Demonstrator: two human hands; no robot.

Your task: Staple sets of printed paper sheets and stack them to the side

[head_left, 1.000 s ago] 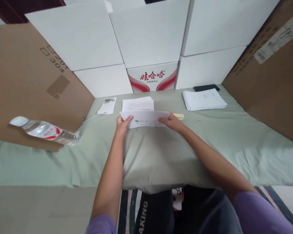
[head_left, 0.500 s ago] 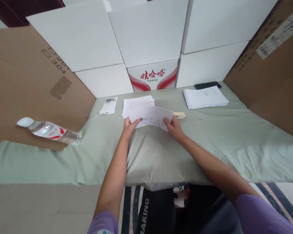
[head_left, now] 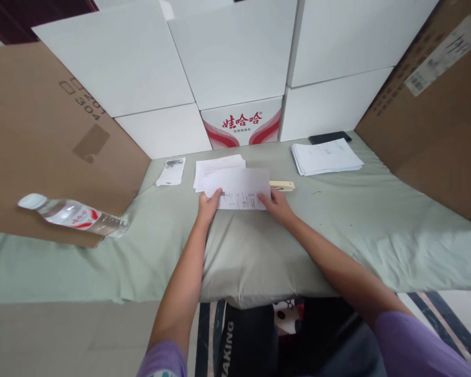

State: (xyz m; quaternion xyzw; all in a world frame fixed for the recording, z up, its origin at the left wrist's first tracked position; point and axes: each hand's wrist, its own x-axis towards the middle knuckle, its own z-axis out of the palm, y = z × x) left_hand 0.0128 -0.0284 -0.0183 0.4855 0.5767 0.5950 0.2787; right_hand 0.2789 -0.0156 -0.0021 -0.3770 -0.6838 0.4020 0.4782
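Note:
Between both hands I hold a printed sheet of paper [head_left: 237,183], with small print along its near edge. Whether it is one sheet or several, I cannot tell. My left hand [head_left: 209,205] pinches its left side, thumb on top. At the right side my right hand [head_left: 275,204] grips it the same way. Behind the held paper lies a small stack of printed papers [head_left: 215,164], partly covered by it. A cream stapler [head_left: 283,185] rests just beyond my right hand, its left end hidden by the paper.
A thicker paper stack [head_left: 326,157] lies at the back right, before a black flat object [head_left: 329,137]. A small bag of metal pieces [head_left: 171,171] is at back left. A water bottle [head_left: 76,214] lies far left. White boxes [head_left: 235,57] and brown cardboard [head_left: 31,146] wall the cloth-covered surface.
The held paper was bowed between my hands and is now flatter. My right hand has come slightly inward to the left. The whole view has shifted a little.

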